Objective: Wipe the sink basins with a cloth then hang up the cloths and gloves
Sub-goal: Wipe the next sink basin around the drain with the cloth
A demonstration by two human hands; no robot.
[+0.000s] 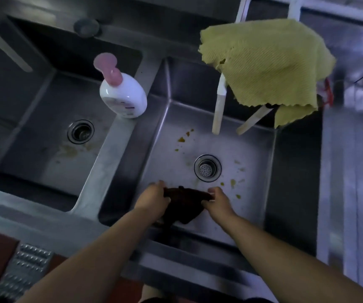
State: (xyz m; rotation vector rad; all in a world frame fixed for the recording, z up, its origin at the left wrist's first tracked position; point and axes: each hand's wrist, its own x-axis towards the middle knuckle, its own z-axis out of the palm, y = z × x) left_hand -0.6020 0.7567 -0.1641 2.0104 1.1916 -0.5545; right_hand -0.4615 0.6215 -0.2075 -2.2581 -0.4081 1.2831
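Item 1: dark brown crumpled cloth (183, 209), held low inside the right-hand stainless steel sink basin (289, 162), at its near side. Your left hand (153, 199) grips the cloth's left end with curled fingers; your right hand (218, 199) pinches its right end. The top edge runs stretched between your two hands, and the rest hangs down in a bunch towards the basin floor.

Item 2: round perforated metal drain strainer (207, 168), in the floor of the same basin, just beyond the cloth. Yellow-brown spots and smears (181, 139) lie scattered on the floor around it.

Item 3: yellow-green ribbed cloth with zigzag edges (268, 68), draped over white tubular bars (218, 108) above the far right of this basin.

Item 4: white pump bottle with a pink dispenser head (122, 92), standing on the steel divider between the two basins.

Item 5: left-hand stainless steel sink basin (34, 119), with an open round drain (80, 131) and faint yellowish stains beside it.

Item 6: steel worktop (23, 217), the near rim in front of both basins.
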